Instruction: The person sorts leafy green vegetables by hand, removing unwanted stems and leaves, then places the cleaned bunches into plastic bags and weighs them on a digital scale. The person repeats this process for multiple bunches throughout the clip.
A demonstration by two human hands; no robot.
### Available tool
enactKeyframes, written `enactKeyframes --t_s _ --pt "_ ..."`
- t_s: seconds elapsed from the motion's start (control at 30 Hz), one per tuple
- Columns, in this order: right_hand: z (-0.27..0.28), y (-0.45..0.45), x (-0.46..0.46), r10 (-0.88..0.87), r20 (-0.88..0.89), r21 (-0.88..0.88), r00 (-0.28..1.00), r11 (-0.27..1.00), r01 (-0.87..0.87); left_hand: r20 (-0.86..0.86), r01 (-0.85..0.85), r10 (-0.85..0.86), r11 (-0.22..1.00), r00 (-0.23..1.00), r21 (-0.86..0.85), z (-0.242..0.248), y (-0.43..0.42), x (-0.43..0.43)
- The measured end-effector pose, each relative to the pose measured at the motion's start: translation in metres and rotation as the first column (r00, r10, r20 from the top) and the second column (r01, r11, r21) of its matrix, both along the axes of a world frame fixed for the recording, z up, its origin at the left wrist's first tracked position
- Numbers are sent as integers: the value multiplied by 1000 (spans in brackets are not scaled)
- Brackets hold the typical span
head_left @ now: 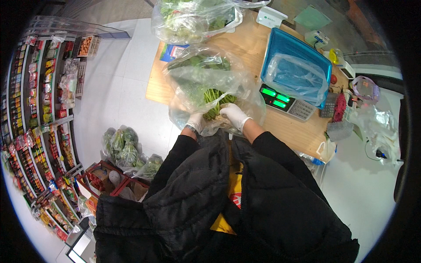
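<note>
A large clear plastic bag (pixel 187 79) lies on the near left part of the wooden table (pixel 283 128), its opening towards me. Inside is a bunch of leafy green vegetables (pixel 217 98), stems pointing my way. My left hand (pixel 196 122), in a white glove, is at the bag's near left edge beside the stem ends; the plastic partly covers its fingers. My right hand (pixel 234 115), also gloved in white, has its fingers bent at the stems' right side; whether they grip is unclear. Right of the bag, a digital scale (pixel 301 110) with a blue tray (pixel 297 42) holds an empty-looking clear bag (pixel 296 79).
Another clear bag of greens (pixel 194 19) stands at the table's far left. Bagged vegetables (pixel 125 144) and red crates (pixel 120 185) are on the floor at left, near stocked shelves (pixel 42 98). A calculator (pixel 328 105) and a pink fuzzy item (pixel 339 107) lie right of the scale.
</note>
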State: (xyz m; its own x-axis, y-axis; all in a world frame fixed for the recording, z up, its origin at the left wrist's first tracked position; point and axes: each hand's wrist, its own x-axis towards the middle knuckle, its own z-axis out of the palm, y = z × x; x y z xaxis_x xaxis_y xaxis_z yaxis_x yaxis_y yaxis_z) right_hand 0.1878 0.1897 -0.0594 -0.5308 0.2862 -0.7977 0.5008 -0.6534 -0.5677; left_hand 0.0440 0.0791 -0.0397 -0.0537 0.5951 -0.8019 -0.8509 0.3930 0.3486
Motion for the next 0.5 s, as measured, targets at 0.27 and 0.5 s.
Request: enactKeyframes --t_s 0.27,0.5 --pt "56 4 -6 536 -148 410 831 798 -441 -26 87 -88 995 996 -45 6 -7 -15" --pt "81 -14 18 647 190 578 739 535 -617 -352 62 -143 971 925 -231 6 1 -23"
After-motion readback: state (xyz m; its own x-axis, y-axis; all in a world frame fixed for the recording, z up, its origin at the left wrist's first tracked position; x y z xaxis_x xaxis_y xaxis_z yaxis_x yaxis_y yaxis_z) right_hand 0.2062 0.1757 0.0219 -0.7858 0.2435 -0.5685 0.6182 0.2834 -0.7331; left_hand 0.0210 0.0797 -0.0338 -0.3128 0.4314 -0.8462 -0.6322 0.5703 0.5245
